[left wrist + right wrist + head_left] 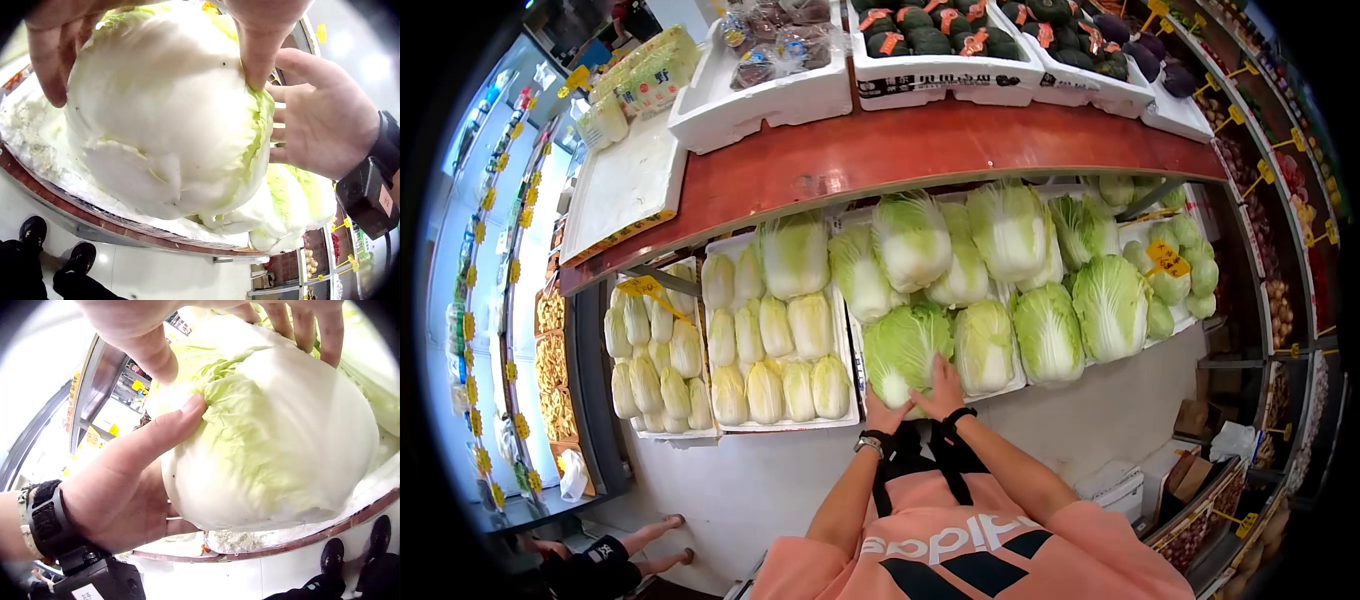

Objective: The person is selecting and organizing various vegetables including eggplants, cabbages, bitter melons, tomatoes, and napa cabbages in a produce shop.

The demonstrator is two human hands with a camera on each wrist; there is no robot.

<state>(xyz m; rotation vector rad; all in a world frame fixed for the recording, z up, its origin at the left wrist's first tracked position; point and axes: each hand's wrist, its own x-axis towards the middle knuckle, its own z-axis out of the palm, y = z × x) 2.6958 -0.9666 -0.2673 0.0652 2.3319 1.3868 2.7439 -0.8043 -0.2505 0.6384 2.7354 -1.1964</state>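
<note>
A napa cabbage (pixel 907 345) with pale green leaves and a thick white base is between my two hands at the front edge of the display. My left hand (pixel 887 412) grips its left side. In the right wrist view, the left thumb (pixel 187 412) presses the leaves while the fingers pass under and behind. From the other side my right hand (pixel 943 392) holds it, fingers (pixel 303 328) spread over the upper surface. The white base of the cabbage (pixel 162 119) fills the left wrist view, hiding part of the tray beneath.
More napa cabbages (pixel 1050 330) stand to the right and behind. Smaller cabbages fill a white foam tray (pixel 790 424) on the left. A red shelf (pixel 920 150) overhangs the back, bearing foam boxes (pixel 950 80). Yellow price tags (pixel 1168 258) stick up. Another person (pixel 600 565) is at lower left.
</note>
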